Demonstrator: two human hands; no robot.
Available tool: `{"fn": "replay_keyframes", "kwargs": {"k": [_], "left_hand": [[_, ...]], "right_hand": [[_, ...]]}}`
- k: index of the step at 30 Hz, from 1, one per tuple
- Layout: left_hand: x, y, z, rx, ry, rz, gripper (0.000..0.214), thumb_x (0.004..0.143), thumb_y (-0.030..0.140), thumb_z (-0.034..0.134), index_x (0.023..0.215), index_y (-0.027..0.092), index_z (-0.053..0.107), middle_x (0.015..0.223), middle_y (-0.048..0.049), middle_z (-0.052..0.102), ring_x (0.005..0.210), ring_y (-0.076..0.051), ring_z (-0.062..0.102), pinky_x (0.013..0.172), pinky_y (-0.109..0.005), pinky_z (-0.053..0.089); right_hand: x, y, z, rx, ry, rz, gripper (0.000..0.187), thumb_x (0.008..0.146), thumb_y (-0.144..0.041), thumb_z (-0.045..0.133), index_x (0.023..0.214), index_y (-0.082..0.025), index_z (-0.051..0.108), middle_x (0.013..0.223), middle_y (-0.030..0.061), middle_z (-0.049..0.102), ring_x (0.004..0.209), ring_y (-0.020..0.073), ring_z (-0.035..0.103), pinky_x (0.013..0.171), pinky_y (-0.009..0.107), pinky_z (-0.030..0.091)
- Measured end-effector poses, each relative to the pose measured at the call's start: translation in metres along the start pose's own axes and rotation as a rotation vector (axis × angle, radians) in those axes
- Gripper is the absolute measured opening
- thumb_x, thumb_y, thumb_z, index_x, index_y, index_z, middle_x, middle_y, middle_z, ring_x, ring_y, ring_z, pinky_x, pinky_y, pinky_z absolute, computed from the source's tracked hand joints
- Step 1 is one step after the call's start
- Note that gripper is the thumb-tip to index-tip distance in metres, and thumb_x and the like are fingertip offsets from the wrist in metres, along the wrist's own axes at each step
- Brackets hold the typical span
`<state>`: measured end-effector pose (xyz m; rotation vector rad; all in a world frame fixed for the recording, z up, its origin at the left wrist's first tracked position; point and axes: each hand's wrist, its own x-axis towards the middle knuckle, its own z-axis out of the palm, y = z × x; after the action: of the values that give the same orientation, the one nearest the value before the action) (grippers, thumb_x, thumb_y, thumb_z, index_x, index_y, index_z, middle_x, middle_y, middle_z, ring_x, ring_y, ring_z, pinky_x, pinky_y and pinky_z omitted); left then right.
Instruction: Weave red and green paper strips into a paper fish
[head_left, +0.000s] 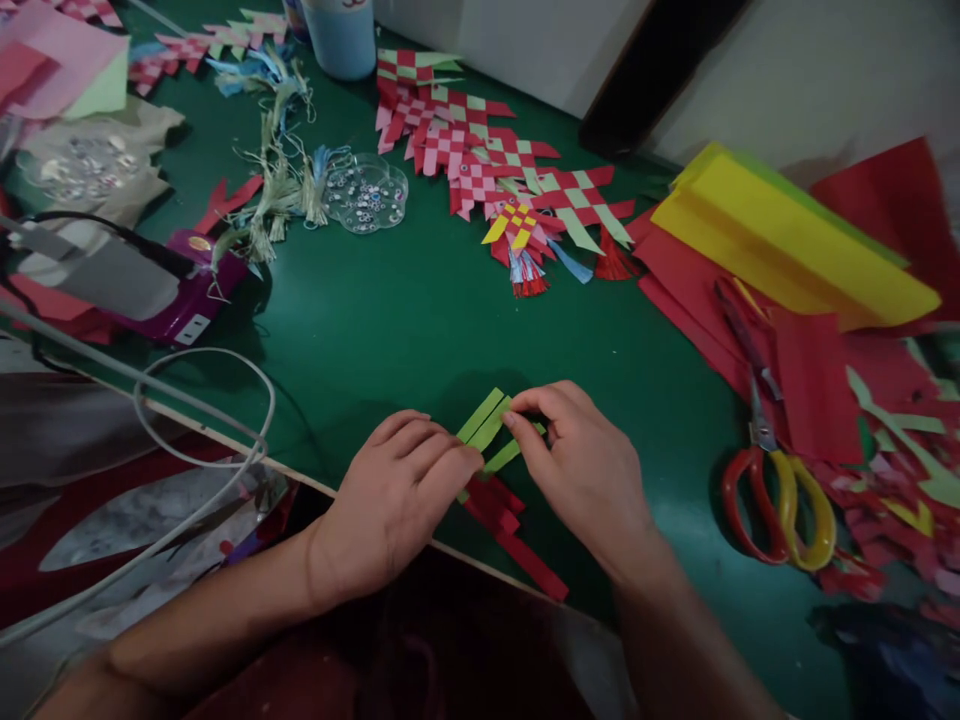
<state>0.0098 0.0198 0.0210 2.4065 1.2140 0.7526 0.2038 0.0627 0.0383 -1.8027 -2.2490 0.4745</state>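
Near the front edge of the green table, my left hand (409,490) lies over a piece of cut paper strips, its fingers bent down on the paper. Light green strips (484,420) stick out past its fingertips, and red strips (517,535) trail toward the table edge. Where the two colours meet is mostly covered by the left hand. My right hand (581,460) pinches a green strip between thumb and forefinger, at the right of the piece.
Scissors (765,460) lie at the right beside red paper sheets (817,380), folded yellow paper (787,240) and scraps. Woven paper fish (480,150), a dish of small eyes (367,195) and tassels (277,180) sit further back. A purple power strip (187,300) and a looping cable (274,400) occupy the left.
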Motion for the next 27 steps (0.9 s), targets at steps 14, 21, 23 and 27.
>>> {"fn": "replay_keyframes", "kwargs": {"k": [14,21,23,27], "left_hand": [[0.002,0.004,-0.001,-0.068,-0.009,-0.191,0.016,0.089,0.008,0.051,0.102,0.018,0.048,0.103,-0.0065,0.056,0.093,-0.02,0.055,0.084,-0.039,0.051],[0.004,0.003,-0.002,-0.067,-0.005,-0.179,0.021,0.085,0.004,0.052,0.101,0.016,0.047,0.102,-0.0069,0.056,0.093,-0.021,0.055,0.083,-0.039,0.052],[0.003,0.003,-0.002,-0.066,-0.008,-0.178,0.022,0.084,0.003,0.05,0.101,0.016,0.047,0.102,-0.0071,0.057,0.094,-0.021,0.055,0.084,-0.04,0.052],[0.002,0.002,-0.001,-0.071,-0.004,-0.17,0.023,0.084,0.003,0.049,0.102,0.016,0.047,0.103,-0.0069,0.057,0.094,-0.02,0.055,0.085,-0.039,0.051]], "right_hand": [[-0.001,0.002,-0.007,0.012,-0.072,-0.081,0.021,0.093,-0.041,0.051,0.1,-0.025,0.062,0.101,0.0027,0.062,0.083,0.0162,0.063,0.067,0.029,0.047],[-0.003,0.002,-0.011,-0.014,-0.145,-0.253,0.029,0.09,-0.028,0.055,0.119,-0.027,0.058,0.109,0.0062,0.056,0.097,0.0209,0.057,0.082,0.036,0.049],[-0.001,-0.001,-0.013,-0.043,-0.166,-0.335,0.027,0.091,-0.021,0.052,0.115,-0.027,0.061,0.111,0.0076,0.055,0.1,0.0224,0.053,0.085,0.039,0.047],[0.005,-0.005,-0.016,-0.104,-0.21,-0.421,0.024,0.089,-0.014,0.051,0.104,-0.025,0.065,0.113,0.0079,0.055,0.104,0.0243,0.048,0.085,0.04,0.044]]}}
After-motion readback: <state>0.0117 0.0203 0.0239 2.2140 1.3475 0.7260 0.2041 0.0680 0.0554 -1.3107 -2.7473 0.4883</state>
